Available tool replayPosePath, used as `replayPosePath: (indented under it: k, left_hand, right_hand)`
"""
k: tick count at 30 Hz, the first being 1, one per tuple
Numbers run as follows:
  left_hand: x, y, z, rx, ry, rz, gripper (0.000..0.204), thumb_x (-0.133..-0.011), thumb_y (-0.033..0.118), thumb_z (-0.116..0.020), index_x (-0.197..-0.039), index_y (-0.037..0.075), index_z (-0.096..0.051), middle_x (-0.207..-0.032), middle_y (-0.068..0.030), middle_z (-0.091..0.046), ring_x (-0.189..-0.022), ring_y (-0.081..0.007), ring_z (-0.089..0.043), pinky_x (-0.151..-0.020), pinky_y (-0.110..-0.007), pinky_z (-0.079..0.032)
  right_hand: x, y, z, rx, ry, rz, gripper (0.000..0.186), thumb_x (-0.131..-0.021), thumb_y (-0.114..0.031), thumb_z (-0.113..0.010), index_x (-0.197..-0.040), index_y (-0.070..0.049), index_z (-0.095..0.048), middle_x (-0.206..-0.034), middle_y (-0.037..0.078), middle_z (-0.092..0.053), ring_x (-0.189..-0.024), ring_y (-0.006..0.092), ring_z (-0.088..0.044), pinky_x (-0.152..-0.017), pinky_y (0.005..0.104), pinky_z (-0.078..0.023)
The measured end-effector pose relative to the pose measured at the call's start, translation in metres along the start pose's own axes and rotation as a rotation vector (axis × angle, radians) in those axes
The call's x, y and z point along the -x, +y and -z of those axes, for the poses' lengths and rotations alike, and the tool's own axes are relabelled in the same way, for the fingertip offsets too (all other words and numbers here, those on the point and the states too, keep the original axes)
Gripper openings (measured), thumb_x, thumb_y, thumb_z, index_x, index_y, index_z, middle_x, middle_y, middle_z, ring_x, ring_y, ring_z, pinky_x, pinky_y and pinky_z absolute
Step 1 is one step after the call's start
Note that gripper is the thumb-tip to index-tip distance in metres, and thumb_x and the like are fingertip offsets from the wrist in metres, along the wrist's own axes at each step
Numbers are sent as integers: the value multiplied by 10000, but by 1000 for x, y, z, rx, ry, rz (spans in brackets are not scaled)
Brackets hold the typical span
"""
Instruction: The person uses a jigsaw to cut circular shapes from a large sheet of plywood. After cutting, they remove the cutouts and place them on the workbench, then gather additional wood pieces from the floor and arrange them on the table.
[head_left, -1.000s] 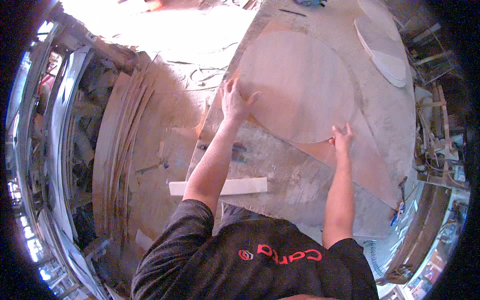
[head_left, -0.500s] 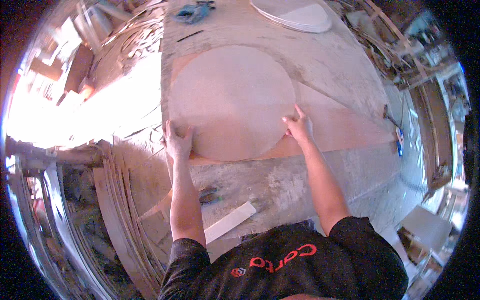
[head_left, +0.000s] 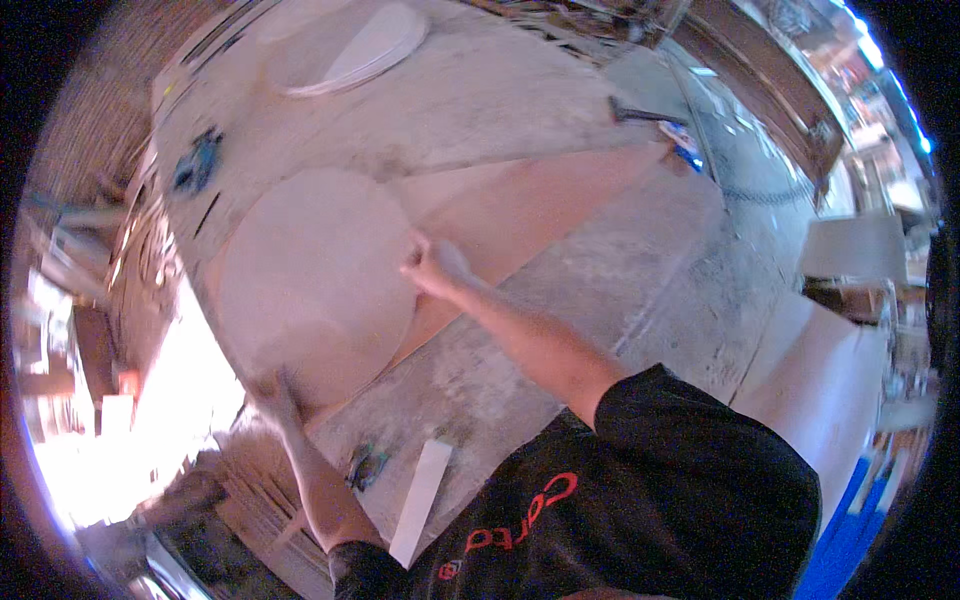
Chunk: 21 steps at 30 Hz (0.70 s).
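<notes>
Half-curled hands (head_left: pixel 437 266) at rim of pale disc (head_left: pixel 310 260)

Worktable (head_left: pixel 510 95): brown sheet (head_left: pixel 545 190), white strip (head_left: pixel 422 500), stacked rounded panels (head_left: pixel 375 50), bluish object (head_left: pixel 198 162)

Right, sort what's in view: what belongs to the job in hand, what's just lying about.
In the job, by the look of it:
- pale disc, left hand and right hand at its edge
- brown sheet beneath it

Lying about, seemingly:
- white strip
- blue object, too blurred to identify
- dark stick
- pale curved sheets
</notes>
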<state>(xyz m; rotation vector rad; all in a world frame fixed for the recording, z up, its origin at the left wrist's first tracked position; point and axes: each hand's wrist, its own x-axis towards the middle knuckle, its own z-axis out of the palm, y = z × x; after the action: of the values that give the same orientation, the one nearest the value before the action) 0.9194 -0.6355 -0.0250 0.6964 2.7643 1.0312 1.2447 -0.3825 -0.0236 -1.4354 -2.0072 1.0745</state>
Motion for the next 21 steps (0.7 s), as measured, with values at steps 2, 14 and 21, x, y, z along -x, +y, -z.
replayPosePath:
  k: [2, 14, 21]
  left_hand:
    - [10, 23, 3, -267, 128, 29, 870, -787, 419, -794, -1439, 15, -382, -1412, -259, -429, -1312, -413, -419, -1085, -509, -374]
    - [232, 77, -8, -434, 466, -391, 625, -855, 227, -728, -1403, 86, -463, -1467, -112, -435, -1348, -315, -410, -1103, -538, -329]
    - [407, 103, -2, -454, 365, -111, 523, -778, 217, -744, -1257, 94, -576, -1208, -129, -589, -1126, -321, -538, -1013, -507, -366]
  right_hand:
    - [14, 14, 31, -106, 19, -15, 621, -804, -326, -731, -1328, -57, -535, -1012, 207, -681, -866, 332, -689, -766, 411, -554]
    - [48, 306, 325, 78, 651, -3, 295, -893, -134, -671, -1158, -13, -624, -831, 96, -610, -706, 204, -562, -665, 342, -469]
    - [31, 268, 317, 573, 414, 482, 433, -836, -192, -711, -1219, -27, -595, -1080, 192, -579, -1036, 350, -528, -944, 480, -400]
